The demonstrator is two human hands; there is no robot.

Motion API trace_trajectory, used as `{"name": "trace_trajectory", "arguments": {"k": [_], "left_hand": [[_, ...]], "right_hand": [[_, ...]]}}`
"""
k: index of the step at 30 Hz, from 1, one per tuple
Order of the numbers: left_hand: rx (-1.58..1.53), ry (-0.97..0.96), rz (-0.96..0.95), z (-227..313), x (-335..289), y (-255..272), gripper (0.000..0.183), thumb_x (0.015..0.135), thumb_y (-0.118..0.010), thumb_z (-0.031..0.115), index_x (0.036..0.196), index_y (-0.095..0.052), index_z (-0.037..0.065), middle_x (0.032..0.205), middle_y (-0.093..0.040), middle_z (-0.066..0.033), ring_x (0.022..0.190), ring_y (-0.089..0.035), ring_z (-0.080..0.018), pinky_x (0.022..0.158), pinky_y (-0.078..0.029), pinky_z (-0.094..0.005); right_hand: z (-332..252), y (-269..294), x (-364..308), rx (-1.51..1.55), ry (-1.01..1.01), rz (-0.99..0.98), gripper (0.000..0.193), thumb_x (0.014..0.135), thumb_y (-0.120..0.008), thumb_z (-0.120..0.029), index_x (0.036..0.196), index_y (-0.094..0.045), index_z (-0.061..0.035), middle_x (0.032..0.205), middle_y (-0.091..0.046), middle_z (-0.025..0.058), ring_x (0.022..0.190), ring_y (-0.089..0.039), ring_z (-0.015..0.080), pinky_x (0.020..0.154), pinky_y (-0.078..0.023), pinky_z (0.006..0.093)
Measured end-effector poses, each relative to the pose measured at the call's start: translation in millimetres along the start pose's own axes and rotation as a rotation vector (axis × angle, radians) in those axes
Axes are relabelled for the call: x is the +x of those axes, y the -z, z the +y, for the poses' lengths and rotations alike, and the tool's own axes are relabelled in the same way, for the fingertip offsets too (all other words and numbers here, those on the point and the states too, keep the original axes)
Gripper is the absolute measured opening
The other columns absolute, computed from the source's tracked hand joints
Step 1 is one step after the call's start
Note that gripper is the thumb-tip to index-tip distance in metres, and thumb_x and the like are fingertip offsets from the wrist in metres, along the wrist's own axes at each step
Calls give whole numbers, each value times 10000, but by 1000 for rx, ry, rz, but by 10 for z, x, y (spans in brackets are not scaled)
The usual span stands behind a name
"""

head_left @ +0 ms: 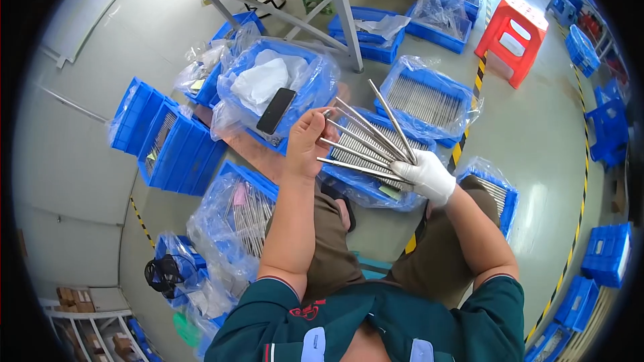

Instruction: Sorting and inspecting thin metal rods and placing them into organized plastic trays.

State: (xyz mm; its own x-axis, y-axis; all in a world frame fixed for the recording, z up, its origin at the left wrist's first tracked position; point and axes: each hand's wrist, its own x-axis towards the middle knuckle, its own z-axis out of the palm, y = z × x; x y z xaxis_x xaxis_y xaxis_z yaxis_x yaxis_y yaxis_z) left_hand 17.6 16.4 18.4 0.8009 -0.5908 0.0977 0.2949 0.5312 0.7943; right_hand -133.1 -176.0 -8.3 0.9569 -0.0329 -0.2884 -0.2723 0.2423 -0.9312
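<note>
In my gloved right hand [427, 177] I grip several slim metal rods [373, 139] by their near ends, and they fan out toward the upper left. My bare left hand [308, 139] is at the far tips of the fan, with thumb and fingers pinched at one rod's end. Whether that rod is firmly held there is hard to make out. Below the fan stands a blue crate lined with clear plastic, holding rows of similar metal rods [359, 142]. A black phone [276, 111] lies on a plastic-lined blue crate [310, 60] just beyond my left hand.
Another crate of rods [429, 102] stands ahead to the right, and a bagged crate of rods [249, 218] sits by my left leg. Stacked blue crates [176, 151] are at the left. A red stool [513, 37] and a grey table leg [345, 17] stand farther off.
</note>
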Motion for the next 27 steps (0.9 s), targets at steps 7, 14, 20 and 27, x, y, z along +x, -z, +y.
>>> {"name": "trace_trajectory", "arguments": {"k": [7,14,20,27], "left_hand": [[97,96,-78,-42,-33,27,276,868,-615,199,1052,-597,-6,696,-563,-12,598,-514,-83,550,-392,-193],[132,92,-187,-184,-62,24,293,840,-636,141,1070,-575,-30,778,-602,-44,697,-579,-114,616,-460,-222],[126,140,-160,-214,-118,-105,321,806,-640,70,1097,-558,-37,827,-609,-41,738,-589,-102,664,-470,-213],[28,-128,12,158,5,62,310,893,-567,276,1041,-575,4,835,-609,-47,717,-577,-136,638,-477,-234]], "right_hand": [[-115,-48,-48,74,-61,-32,164,869,-617,-194,934,-597,-46,722,-522,-42,560,-420,29,492,-387,199],[-163,-87,-33,164,-54,-52,174,864,-625,-189,950,-589,-42,703,-513,-23,541,-426,53,466,-343,214],[-199,-91,-48,186,-54,-45,196,855,-642,-211,942,-592,-43,698,-511,-27,545,-426,44,470,-345,204],[-102,-10,-47,232,-107,-79,196,865,-632,-247,874,-584,-58,663,-477,-33,516,-398,41,453,-330,190]]}}
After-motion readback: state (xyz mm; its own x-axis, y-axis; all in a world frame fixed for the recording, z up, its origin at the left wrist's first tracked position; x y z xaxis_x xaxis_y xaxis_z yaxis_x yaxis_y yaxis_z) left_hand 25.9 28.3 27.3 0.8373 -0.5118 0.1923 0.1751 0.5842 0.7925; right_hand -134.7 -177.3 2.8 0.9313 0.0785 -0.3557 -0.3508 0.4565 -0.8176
